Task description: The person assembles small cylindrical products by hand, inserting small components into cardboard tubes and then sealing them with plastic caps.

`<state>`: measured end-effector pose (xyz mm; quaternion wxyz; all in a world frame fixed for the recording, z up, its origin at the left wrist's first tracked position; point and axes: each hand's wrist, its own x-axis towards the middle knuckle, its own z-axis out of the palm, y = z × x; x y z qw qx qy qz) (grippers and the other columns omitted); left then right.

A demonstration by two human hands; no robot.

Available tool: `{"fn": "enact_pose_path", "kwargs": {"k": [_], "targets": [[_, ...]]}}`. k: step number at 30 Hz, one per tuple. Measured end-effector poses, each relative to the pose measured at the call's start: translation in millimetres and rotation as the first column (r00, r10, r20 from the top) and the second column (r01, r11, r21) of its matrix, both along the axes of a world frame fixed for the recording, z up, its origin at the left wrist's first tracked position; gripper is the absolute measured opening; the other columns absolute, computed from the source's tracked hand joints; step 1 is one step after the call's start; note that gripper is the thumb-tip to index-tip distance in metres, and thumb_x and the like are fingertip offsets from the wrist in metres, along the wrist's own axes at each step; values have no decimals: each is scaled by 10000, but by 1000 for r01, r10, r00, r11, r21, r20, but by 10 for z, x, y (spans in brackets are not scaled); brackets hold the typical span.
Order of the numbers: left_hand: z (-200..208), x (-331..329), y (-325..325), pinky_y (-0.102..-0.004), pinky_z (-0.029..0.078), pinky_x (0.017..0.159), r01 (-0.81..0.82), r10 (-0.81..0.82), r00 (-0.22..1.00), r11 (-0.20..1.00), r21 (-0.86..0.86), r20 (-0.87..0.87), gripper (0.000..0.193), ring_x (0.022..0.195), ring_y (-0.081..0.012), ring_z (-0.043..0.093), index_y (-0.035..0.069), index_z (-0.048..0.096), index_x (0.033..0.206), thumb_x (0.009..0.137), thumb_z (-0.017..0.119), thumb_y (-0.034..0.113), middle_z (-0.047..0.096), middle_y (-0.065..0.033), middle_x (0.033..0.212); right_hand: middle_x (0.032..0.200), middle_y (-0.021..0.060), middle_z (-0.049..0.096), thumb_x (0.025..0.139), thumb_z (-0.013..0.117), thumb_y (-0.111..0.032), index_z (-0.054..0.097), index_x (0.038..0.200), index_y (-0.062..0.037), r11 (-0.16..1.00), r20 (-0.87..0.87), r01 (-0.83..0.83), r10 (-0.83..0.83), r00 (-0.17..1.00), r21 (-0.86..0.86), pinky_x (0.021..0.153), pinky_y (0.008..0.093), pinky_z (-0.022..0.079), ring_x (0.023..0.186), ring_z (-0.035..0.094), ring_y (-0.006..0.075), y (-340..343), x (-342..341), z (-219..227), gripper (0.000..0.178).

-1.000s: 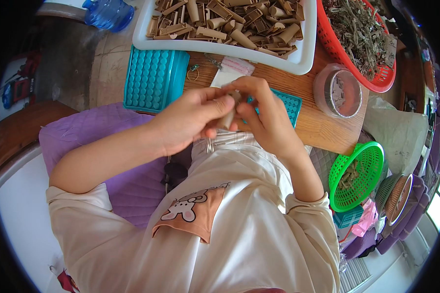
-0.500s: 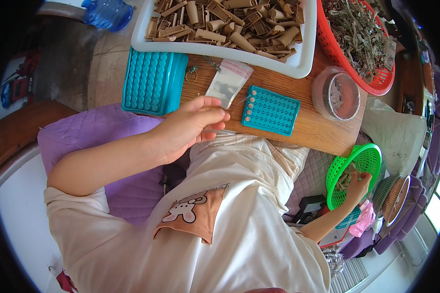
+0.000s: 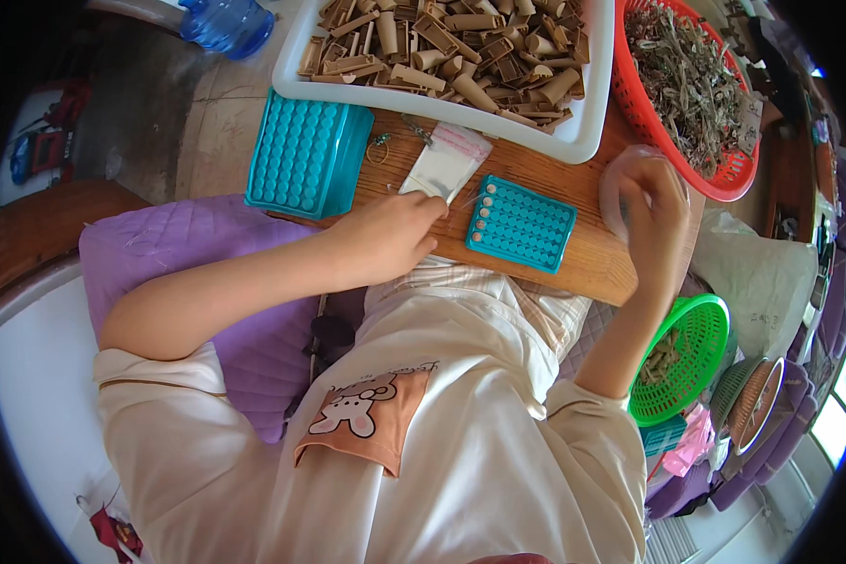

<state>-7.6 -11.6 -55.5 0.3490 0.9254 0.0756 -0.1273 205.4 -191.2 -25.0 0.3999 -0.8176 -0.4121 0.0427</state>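
My left hand (image 3: 395, 237) is closed with curled fingers at the table's near edge, beside a small clear plastic bag (image 3: 442, 169) with a pinkish top strip. Anything between its fingertips is hidden. Just to its right lies a flat teal tray (image 3: 526, 224) of round wells, with several pale round pieces in its left column. My right hand (image 3: 658, 202) bends down over a round clear tub (image 3: 614, 193), its fingers drawn together at the opening. What they hold, if anything, I cannot make out; the hand covers most of the tub.
A white bin (image 3: 432, 101) of brown half-tube pieces stands at the back, with a red basket (image 3: 735, 183) of dried material to its right. Stacked teal trays (image 3: 301, 155) sit at the left. Below the table's right edge is a green basket (image 3: 700, 343).
My right hand has left the green basket and come up to the clear tub. My left hand has lowered slightly and its fingers have curled in.
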Motion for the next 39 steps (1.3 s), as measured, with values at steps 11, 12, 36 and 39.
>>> {"fn": "enact_pose_path", "kwargs": {"k": [11,12,36,39], "targets": [[-254,12,255,-516,31,1008,530,-65,843,264,806,-534,442,1230,-333,245,127,316,1270,840,352,221,332,-152,1302,788,110,562,722,604,-125,521,887,-51,953,354,-243,294,888,-182,612,353,448,710,559,279,1242,237,-186,199],[-263,17,254,-517,30,1008,562,-58,823,228,795,-565,440,1231,-335,242,129,316,1272,842,349,218,327,-152,1306,803,127,563,728,598,-124,507,940,-62,949,407,-212,293,865,-231,638,368,444,734,554,298,1297,228,-229,239],[-373,-33,299,-482,110,1014,423,-125,904,401,813,-409,475,1213,-304,291,65,295,1285,836,372,200,305,-108,1329,702,53,550,739,585,-22,553,832,-17,983,-201,17,20,979,185,545,223,423,589,524,101,754,-185,-61,99],[-372,-32,307,-480,136,1008,381,-164,925,422,823,-344,471,1200,-286,316,45,306,1275,835,376,199,333,-103,1312,705,36,545,742,585,-3,546,848,-5,954,-348,-1,111,931,301,555,208,417,599,505,80,638,-263,-121,113]]}}
